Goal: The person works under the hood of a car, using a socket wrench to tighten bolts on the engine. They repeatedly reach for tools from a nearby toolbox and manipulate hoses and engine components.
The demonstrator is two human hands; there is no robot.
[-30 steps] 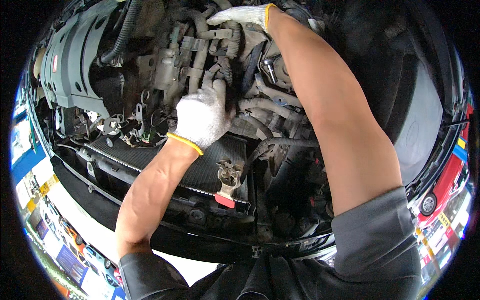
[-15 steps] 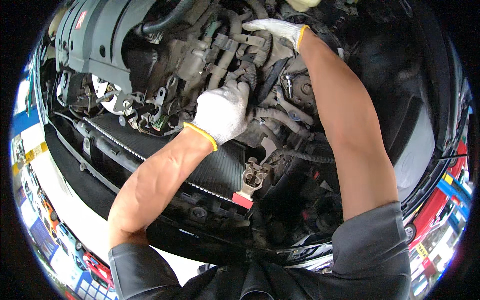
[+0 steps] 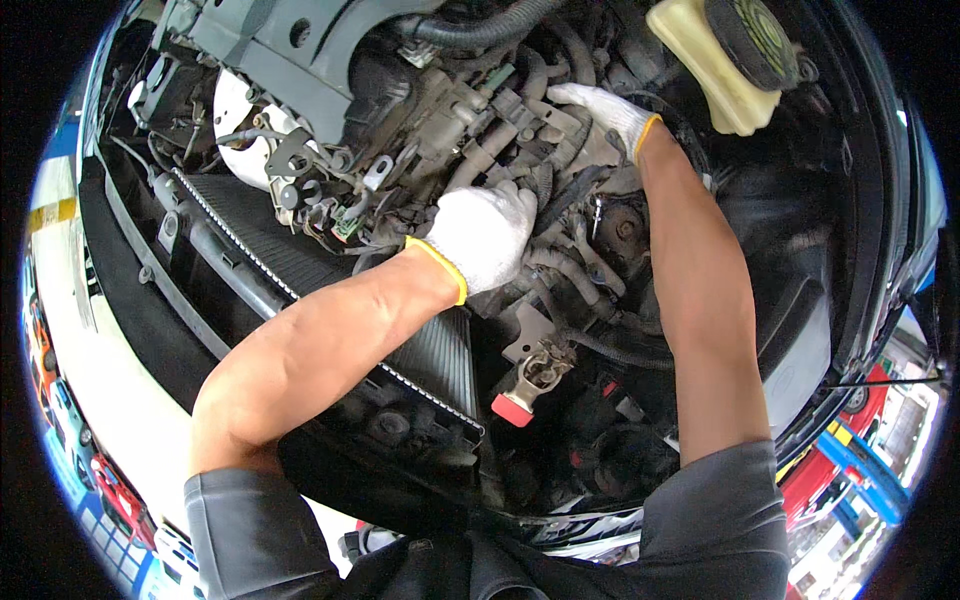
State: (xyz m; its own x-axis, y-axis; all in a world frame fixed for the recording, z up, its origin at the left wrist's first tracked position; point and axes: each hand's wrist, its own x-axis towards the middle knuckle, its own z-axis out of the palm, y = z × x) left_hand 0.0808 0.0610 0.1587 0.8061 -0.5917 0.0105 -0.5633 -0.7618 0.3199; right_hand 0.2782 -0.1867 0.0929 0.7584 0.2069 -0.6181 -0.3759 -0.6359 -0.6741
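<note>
L. hand [image 3: 485, 235], gloved: fingers curled at ribbed conduit [image 3: 543, 183], approx. ctr. of view; grip hidden, can't tell. R. hand [image 3: 605, 112], gloved: fingers extended, just below dark hose [image 3: 572, 55]; grip likewise indeterminable. Adj. parts: finned radiator [image 3: 437, 358], below L. hand; red-tabbed metal fitting [image 3: 538, 372], lower ctr.; cream reservoir [image 3: 705, 65] w/ black cap [image 3: 748, 40], upper rt.

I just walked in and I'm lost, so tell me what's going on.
Someone wearing white gloves has both arms in a car's engine bay. The left hand is curled over pipes near the middle; what it may grip is hidden. The right hand reaches farther in, near a corrugated hose. A metal bracket with a red end sits untouched.
</note>
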